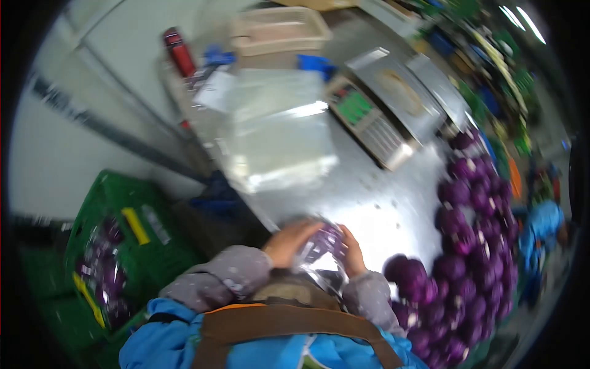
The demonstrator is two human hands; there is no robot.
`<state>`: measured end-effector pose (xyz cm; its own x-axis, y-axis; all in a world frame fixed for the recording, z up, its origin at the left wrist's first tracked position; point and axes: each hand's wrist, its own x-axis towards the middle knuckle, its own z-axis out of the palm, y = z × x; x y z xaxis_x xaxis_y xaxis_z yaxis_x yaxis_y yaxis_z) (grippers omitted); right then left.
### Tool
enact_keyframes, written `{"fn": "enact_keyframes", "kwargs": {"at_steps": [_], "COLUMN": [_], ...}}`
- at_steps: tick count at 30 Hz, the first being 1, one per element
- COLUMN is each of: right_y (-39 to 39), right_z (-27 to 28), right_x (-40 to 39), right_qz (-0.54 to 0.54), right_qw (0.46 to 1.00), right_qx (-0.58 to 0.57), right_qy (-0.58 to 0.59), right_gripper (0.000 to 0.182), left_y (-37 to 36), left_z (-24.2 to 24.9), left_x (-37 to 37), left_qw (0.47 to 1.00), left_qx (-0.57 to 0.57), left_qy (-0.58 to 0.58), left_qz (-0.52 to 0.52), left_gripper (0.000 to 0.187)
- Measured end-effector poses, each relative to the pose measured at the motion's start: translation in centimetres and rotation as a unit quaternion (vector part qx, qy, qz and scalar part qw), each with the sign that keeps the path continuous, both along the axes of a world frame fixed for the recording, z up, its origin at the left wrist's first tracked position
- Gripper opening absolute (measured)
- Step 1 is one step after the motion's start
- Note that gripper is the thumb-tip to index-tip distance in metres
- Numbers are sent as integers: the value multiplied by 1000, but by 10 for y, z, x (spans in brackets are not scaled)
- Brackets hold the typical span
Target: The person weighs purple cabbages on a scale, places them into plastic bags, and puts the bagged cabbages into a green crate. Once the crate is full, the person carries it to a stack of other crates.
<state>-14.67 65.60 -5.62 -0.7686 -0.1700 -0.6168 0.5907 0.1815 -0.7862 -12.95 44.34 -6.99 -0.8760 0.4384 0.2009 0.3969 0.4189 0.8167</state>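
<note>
Between my hands, close to my body at the near edge of the metal table (362,190), is a red cabbage in a clear plastic bag (324,243). My left hand (289,242) is closed around its left side. On the opposite side my right hand (352,252) grips it, with the fingers partly hidden by the bag. Loose plastic hangs down toward my apron. A big heap of unwrapped red cabbages (458,270) lies along the right side of the table. Flat clear plastic bags (279,135) are stacked beyond my hands.
A weighing scale (375,123) with a green display stands beyond my hands. Left of the table, a green crate (166,215) holds several bagged red cabbages (104,270). A beige tray (279,31) sits at the back. Another person in blue (541,227) is at far right.
</note>
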Motion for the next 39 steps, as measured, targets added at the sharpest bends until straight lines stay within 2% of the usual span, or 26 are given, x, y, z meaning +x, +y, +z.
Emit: {"fn": "enact_keyframes", "kwargs": {"at_steps": [1,3,5,6,8,10,12,15,16,20,22,23,24,25,26,27,28,29,31,33,34,35,36,37,38,39], "right_y": [-11,3,-14,-18,-65,-108,-161,-252,-275,-388,-439,-461,-476,-489,-498,-511,-525,-533,-535,-543,-547,-547,-545,-539,-537,-531], "right_z": [14,-19,20,15,46,69,99,130,131,145,108,96,79,58,29,-29,-85,-107,-159,-298,-272,-248,-89,-33,-53,32], "right_x": [-5,-9,-15,-16,-17,-28,-28,12,26,105,147,174,200,225,245,263,281,299,325,328,336,311,295,296,298,293], "right_qz": [-80,-122,83,-23,-78,77,237,301,394,531,590,608,624,630,628,676,715,724,782,806,780,852,899,901,893,898], "right_qw": [976,961,996,966,958,957,936,924,868,805,731,705,678,648,621,597,578,567,548,445,401,405,384,373,371,389], "right_qx": [-197,-220,-21,-249,-276,-257,-206,-234,-301,-205,-158,-163,-163,-201,-232,-216,-201,-206,-288,-344,-362,-213,-50,-68,-114,-24], "right_qy": [-46,-114,-38,-59,-26,110,156,16,12,-168,-303,-327,-353,-378,-407,-374,-338,-334,-70,188,314,253,205,212,227,202], "right_gripper": [46,44,49,46,44,45,49,65,61,45,42,42,43,43,43,39,36,36,31,26,28,26,27,28,32,34], "left_y": [2,7,-15,-32,-40,-72,-99,-174,-198,-298,-328,-348,-347,-397,-380,-404,-412,-400,-402,-400,-395,-390,-390,-397,-396,-400], "left_z": [-2,-3,27,58,46,81,95,147,163,171,171,154,178,29,94,24,-7,-5,-24,-16,12,28,43,29,45,34], "left_x": [0,-1,-3,-5,6,25,50,101,126,246,308,339,357,409,414,438,456,467,480,489,484,477,472,479,472,477], "left_qw": [999,984,912,829,772,774,847,769,738,724,677,726,621,703,685,630,671,645,613,572,573,550,543,554,558,577], "left_qx": [38,128,261,343,475,479,444,468,474,391,366,279,281,255,182,59,74,9,-72,-141,-135,-167,-200,-187,-247,-260], "left_qy": [-27,-112,-311,-438,-421,-408,-65,-84,-116,-137,-231,-224,-346,-265,-295,-395,-371,-320,-369,-436,-453,-469,-499,-515,-515,-499], "left_qz": [12,46,64,55,35,72,287,427,466,552,596,587,644,608,641,665,638,694,695,681,670,671,645,626,601,592], "left_gripper": [77,81,87,91,97,102,102,93,89,60,70,74,78,83,78,71,69,62,57,50,49,49,45,46,48,47]}}
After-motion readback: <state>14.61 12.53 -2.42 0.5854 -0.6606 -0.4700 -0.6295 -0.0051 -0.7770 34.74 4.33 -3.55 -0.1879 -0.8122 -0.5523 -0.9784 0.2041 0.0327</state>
